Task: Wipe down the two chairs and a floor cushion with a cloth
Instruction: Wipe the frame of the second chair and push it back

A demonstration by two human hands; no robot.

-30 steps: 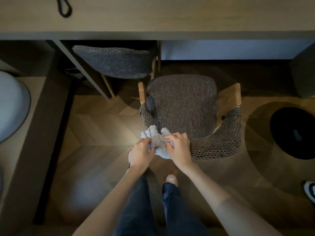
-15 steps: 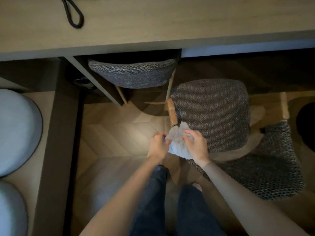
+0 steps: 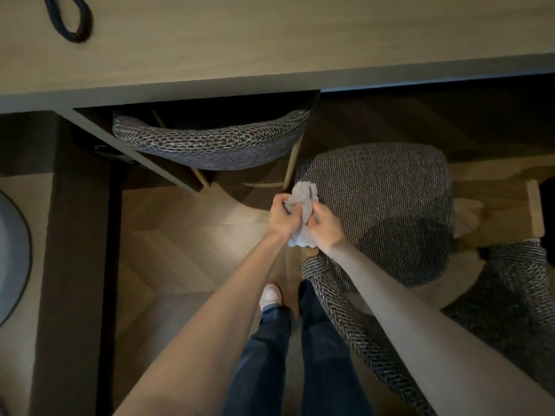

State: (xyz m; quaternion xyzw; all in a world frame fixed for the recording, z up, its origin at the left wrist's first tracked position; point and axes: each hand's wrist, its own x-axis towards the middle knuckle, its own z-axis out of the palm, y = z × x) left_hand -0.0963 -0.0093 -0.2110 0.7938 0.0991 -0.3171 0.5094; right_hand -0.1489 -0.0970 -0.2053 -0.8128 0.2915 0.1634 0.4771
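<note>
Your left hand [image 3: 282, 217] and right hand [image 3: 327, 225] meet in front of you, both closed around the cloth [image 3: 303, 202]. It is a pale grey, crumpled rag bunched between your two fists: a tuft pokes up above your knuckles, and a lower corner hangs out beneath your wrists. Your fingers are curled tight into the fabric, with the two hands nearly touching each other through it.

The cloth sits right at the near-left edge of the seat of the pulled-out chair [image 3: 378, 211], a dark woven-fabric armchair that stands just to your right. Your right forearm crosses over its curved backrest, which sweeps round beside your right leg. A pale wooden armrest post shows at the chair's far right side.

Straight ahead, beyond your hands, the second chair [image 3: 210, 145] is tucked under the desk [image 3: 270, 40]; only its curved woven backrest and two thin wooden legs show. A loop of black cord [image 3: 70, 22] lies on the desktop at upper left.

Far to your left, on a raised wooden platform, the rim of a round grey floor cushion [image 3: 13, 253] enters the view, well apart from the cloth.

Below your arms you see dark trousers and one light-coloured shoe [image 3: 271, 295] on the herringbone wood floor [image 3: 186, 235].
</note>
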